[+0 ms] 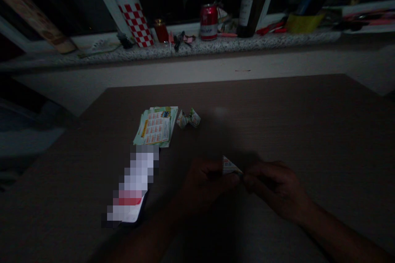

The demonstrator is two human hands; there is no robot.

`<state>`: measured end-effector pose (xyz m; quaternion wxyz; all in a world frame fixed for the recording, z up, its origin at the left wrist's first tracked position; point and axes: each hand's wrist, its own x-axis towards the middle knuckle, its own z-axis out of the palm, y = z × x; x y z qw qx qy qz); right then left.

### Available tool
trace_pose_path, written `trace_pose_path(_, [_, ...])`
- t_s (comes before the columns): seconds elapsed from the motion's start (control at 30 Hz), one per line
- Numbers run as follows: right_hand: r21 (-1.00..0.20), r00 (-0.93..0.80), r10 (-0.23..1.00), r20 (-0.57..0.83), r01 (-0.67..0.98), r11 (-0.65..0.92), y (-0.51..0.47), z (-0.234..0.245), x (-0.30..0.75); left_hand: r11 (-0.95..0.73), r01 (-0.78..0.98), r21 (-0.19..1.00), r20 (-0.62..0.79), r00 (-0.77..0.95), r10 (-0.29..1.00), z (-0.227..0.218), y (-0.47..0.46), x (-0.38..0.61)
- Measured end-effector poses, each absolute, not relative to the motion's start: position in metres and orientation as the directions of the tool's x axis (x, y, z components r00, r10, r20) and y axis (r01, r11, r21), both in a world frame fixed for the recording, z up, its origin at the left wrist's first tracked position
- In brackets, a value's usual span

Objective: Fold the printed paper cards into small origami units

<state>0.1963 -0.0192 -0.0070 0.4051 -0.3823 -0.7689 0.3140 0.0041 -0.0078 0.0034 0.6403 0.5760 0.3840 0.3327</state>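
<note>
1. Dim light falls on a broad brown wood-grained surface [293,119], set against a pale wall [185,70] beneath a speckled grey stone windowsill [129,52], with dark window panes behind.
2. Near the front of the surface, right of centre, a small triangular piece of folded printed paper [228,167] is held between two bare hands, its pointed top upward and its slanting edge running down to the right.
3. The left hand [205,183] is clamped on this paper, thumb in front and fingers behind.
4. The right hand [279,185] has its thumb and fingertips pinched together on the paper's right-hand corner; the two hands almost meet there, and deep shadow hides the exact contact.
5. Beyond the left hand, a small bow-shaped folded paper figure [188,118], white with green and orange print, rests just beside an untidy stack of pale green printed paper sheets [157,126].
6. Nearer than the stack, to the left of the left hand, lies a dark-edged phone [132,187] with a bright, pixelated screen.
7. Along the windowsill stand, from left to right, a white bottle with a red-and-white chequered base [135,20], a small orange-red jar [161,31], a red and silver drinks can [209,22] and a dark bottle with a white label [247,14].
</note>
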Motion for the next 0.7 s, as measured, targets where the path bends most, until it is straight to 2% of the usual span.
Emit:
trace_pose_path(0.1, [-0.743, -0.315, 0.829, 0.463, 0.373, 0.556, -0.0182, -0.0073, 0.1975, -0.006, 0.112, 0.994, -0.046, 0.458, 0.888, 0.0033, -0.0071, 0.0023])
trace_pose_path(0.23, [-0.663, -0.351, 0.777, 0.523, 0.406, 0.629, -0.0176, -0.0083, 0.2003, -0.270, 0.245, 0.931, 0.170, 0.364, 0.916, 0.0034, -0.0068, 0.0010])
trace_pose_path(0.4, [-0.573, -0.371, 0.711, 0.597, 0.423, 0.702, -0.0165, -0.0044, 0.2013, -0.537, 0.238, 0.809, 0.439, 0.362, 0.822, 0.0027, -0.0064, 0.0005])
trace_pose_path(0.6, [-0.523, -0.360, 0.684, 0.634, 0.451, 0.723, -0.0189, -0.0020, 0.2044, -0.625, 0.381, 0.681, 0.451, 0.454, 0.768, 0.0055, -0.0056, -0.0031])
trace_pose_path(0.7, [-0.499, -0.387, 0.666, 0.638, 0.451, 0.740, -0.0211, -0.0023, 0.2047, -0.697, 0.395, 0.598, 0.495, 0.502, 0.709, 0.0070, -0.0068, -0.0027])
